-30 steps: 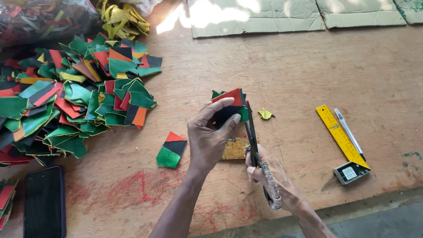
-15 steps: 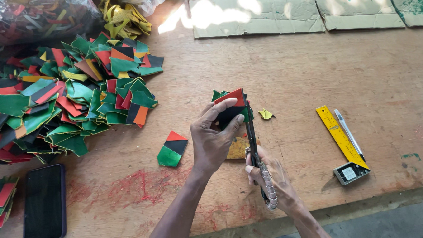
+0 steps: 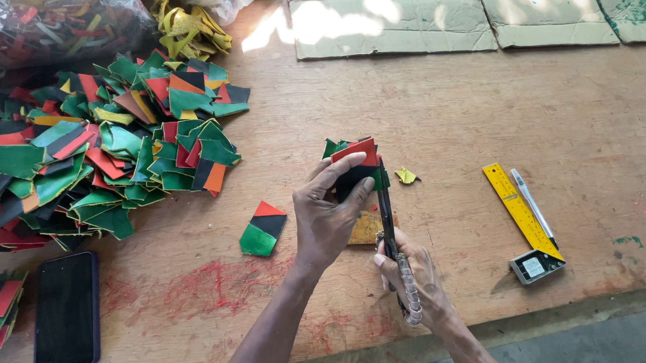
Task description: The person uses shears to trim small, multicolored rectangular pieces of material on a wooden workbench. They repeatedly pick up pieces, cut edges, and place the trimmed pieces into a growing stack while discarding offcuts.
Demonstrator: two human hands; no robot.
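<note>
Head view: left hand (image 3: 327,221) presses striped stack (image 3: 355,165); right hand (image 3: 414,279) grips knife (image 3: 387,215)

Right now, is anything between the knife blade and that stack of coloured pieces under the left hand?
Nothing visible. The blade lies right along the stack's right edge, with the left hand pressing on the stack and the right hand gripping the handle below.
</note>
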